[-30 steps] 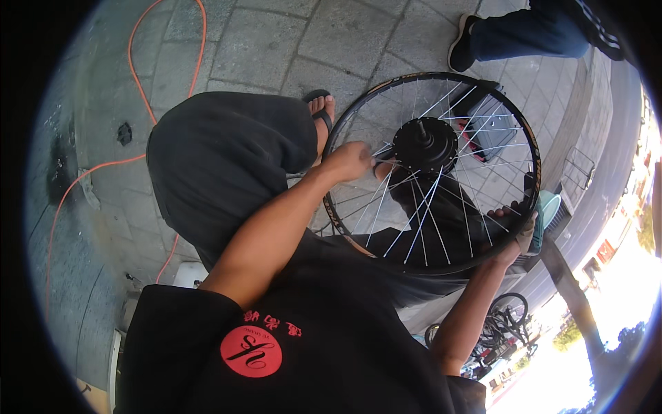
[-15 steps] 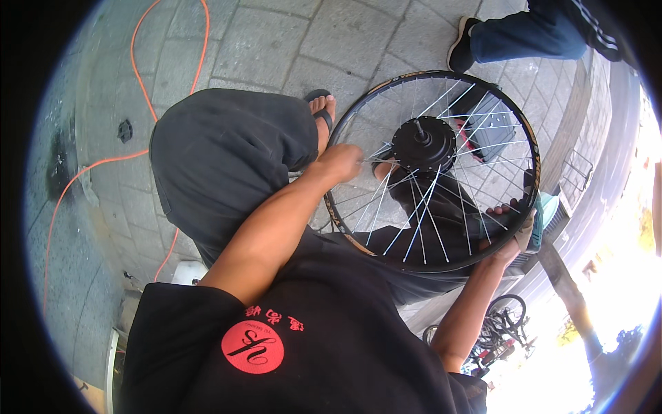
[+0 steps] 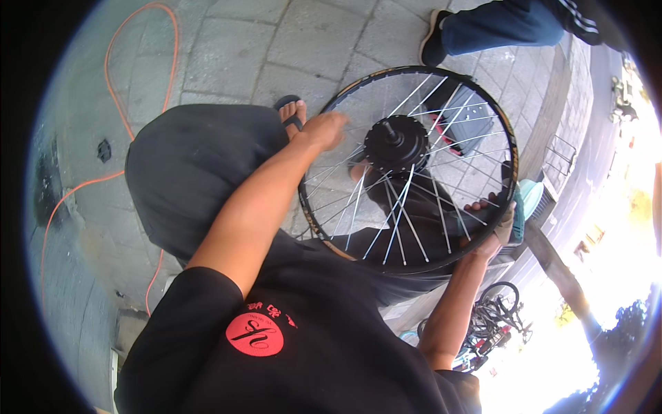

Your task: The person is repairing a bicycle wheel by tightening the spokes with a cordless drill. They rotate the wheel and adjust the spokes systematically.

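Note:
A bicycle wheel (image 3: 514, 162) with a black rim and silver spokes leans over my lap. At its centre sits a large black hub motor (image 3: 396, 143) with its axle pointing up. My right hand (image 3: 488, 238) grips the rim at the near right, its fingertips showing between the spokes. A teal object (image 3: 529, 196) is beside that hand; its kind is unclear. At the far left of the rim, my left hand (image 3: 324, 131) is closed with curled fingers close to the spokes. Its fingertips are blurred, so whatever they hold cannot be made out.
An orange cable (image 3: 110, 86) loops over the paving on the left. Beyond the wheel lies a grey and red case-like object (image 3: 465, 127). Another person's leg (image 3: 500, 31) and shoe are at the far right. Parked bicycles (image 3: 493, 321) stand at the near right.
My left hand has moved farther away along the left side of the rim. My right hand keeps its grip. The whole view has shifted, placing the wheel a little farther left.

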### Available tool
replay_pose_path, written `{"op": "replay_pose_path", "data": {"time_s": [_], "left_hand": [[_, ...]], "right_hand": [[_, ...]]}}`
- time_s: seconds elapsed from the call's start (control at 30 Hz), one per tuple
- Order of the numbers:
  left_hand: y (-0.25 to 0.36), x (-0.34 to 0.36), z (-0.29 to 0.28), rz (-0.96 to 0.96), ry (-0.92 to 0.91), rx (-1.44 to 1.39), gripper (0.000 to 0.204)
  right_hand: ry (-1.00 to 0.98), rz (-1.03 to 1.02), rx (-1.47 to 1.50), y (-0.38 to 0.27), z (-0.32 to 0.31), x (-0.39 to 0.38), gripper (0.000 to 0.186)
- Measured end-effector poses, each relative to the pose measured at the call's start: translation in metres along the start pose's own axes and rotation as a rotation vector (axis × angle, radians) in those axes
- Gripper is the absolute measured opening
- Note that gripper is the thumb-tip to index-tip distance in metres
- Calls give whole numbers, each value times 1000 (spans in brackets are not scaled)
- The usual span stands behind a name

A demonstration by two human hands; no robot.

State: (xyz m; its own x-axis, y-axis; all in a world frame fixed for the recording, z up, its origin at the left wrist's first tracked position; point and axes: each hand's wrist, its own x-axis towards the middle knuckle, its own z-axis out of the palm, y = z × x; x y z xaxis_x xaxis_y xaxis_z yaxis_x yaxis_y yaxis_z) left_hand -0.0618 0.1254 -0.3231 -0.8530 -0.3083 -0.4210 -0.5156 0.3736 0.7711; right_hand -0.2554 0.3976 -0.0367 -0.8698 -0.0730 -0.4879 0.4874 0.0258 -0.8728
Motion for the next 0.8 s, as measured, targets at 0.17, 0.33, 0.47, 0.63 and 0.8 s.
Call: {"op": "replay_pose_path", "data": {"time_s": [0.17, 0.33, 0.47, 0.63, 0.8], "left_hand": [[-29, 37, 22, 137, -287, 254, 36], [-44, 30, 24, 298, -164, 73, 21], [-44, 33, 25, 241, -213, 122, 21], [-54, 33, 30, 285, -149, -26, 22], [-57, 36, 31, 218, -204, -35, 30]], "right_hand": [[-8, 12, 1, 0, 0, 2, 55], [13, 14, 17, 0, -2, 2, 53], [10, 7, 42, 1, 3, 1, 53], [-7, 2, -3, 2, 0, 1, 57], [1, 15, 7, 0, 2, -2, 56]]}}
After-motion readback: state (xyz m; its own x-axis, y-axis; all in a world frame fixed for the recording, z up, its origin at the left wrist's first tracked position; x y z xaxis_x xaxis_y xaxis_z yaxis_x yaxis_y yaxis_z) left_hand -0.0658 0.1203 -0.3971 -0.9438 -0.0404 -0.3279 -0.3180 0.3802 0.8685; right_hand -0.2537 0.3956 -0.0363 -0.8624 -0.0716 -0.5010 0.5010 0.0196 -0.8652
